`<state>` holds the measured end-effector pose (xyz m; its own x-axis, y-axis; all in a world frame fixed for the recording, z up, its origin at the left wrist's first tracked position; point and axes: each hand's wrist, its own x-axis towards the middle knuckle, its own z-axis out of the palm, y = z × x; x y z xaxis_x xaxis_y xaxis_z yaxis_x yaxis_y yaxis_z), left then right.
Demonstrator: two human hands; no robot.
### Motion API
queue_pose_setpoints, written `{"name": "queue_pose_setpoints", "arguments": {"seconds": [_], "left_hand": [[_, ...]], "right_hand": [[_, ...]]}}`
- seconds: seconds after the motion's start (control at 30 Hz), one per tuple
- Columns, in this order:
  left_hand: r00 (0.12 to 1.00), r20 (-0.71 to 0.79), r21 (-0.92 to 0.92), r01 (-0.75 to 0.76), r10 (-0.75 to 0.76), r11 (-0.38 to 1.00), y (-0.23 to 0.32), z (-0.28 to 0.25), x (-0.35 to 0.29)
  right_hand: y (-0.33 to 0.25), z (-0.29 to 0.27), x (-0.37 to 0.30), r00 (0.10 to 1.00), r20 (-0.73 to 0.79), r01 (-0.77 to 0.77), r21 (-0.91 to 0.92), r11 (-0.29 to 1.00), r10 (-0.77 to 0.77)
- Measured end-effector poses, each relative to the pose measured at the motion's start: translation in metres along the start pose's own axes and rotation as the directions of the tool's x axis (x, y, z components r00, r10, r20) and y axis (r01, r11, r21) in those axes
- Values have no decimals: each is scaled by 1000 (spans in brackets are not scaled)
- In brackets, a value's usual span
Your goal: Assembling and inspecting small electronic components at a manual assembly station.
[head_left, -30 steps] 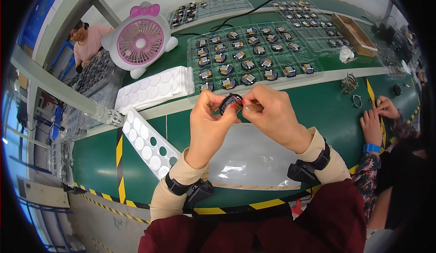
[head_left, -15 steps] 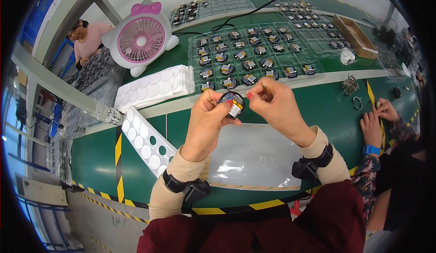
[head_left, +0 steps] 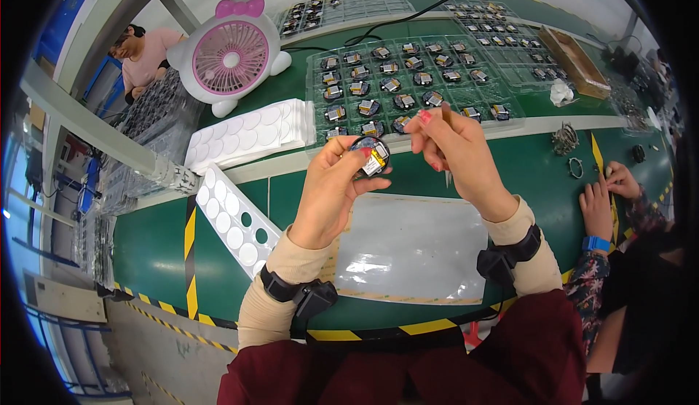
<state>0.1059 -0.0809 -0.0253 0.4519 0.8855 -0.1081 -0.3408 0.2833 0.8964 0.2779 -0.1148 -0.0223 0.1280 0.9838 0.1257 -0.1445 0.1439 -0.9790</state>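
Note:
My left hand (head_left: 325, 192) grips a round black electronic module (head_left: 373, 159) between thumb and fingers. A circuit board and a small yellow-edged battery with a white label show on its face. To its right and apart from it, my right hand (head_left: 460, 150) is raised with curled fingers. A slim pair of tweezers (head_left: 448, 179) is tucked in it, its pointed end sticking out below the palm. Whether the fingertips pinch anything else is too small to tell. Below both hands lies a translucent plastic sheet (head_left: 411, 252) with a tan edge.
A clear tray (head_left: 314, 99) of similar modules stands behind my hands. White sticker sheets (head_left: 247, 134) are stacked at left, near a partly used strip of round stickers (head_left: 229, 219) and a pink-white fan (head_left: 231, 59). Another person's hands (head_left: 597, 205) are at right; a wooden box (head_left: 575, 59) lies beyond.
My right hand has moved up and to the right, away from the module, and its fingers have loosened. The tweezers' tip now shows below it. My left hand still holds the module.

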Motion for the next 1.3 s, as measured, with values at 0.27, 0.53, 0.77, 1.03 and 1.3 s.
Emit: {"name": "queue_pose_setpoints", "arguments": {"seconds": [0.27,0.53,0.77,1.03,1.3], "left_hand": [[998,16,-19,63,-63,998,-6,-8,6],[992,61,-44,114,-112,992,-15,-12,10],[997,50,54,52,-55,997,-19,-3,10],[949,193,216,205,-247,955,-65,-6,3],[861,321,581,151,-395,800,-98,8,-4]], "right_hand": [[9,-10,4,997,11,75,-17,997,-75],[5,-1,4,997,70,-16,-104,994,24],[15,-6,6,993,118,48,-203,978,-24],[-3,-81,56,927,-192,207,-454,867,-322],[18,-190,102,950,-244,-61,-754,654,-193]]}}
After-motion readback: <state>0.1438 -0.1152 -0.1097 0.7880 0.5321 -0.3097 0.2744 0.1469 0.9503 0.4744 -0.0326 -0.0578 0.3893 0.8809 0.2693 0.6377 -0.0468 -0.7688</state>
